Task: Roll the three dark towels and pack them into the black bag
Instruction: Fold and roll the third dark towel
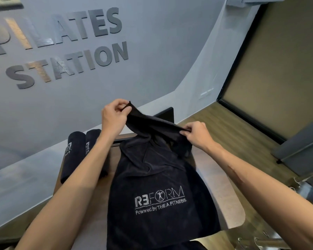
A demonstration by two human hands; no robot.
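Note:
A dark towel (157, 179) with a white REFORM logo hangs down over a pale padded surface (222, 192). My left hand (114, 116) pinches its far left corner, raised above the surface. My right hand (197, 134) pinches the far right corner a little lower. The far edge sags between both hands. Two rolled dark towels (76, 150) lie side by side at the left, partly hidden by my left forearm. A black upright edge (165, 112), possibly the bag, shows behind the towel; most of it is hidden.
A grey wall with raised letters PILATES STATION (61, 44) rises close behind the surface. Wood-look floor (224, 120) runs to the right. Metal hooks and a bar (257, 240) sit at the lower right. A grey panel (300, 150) stands at the right.

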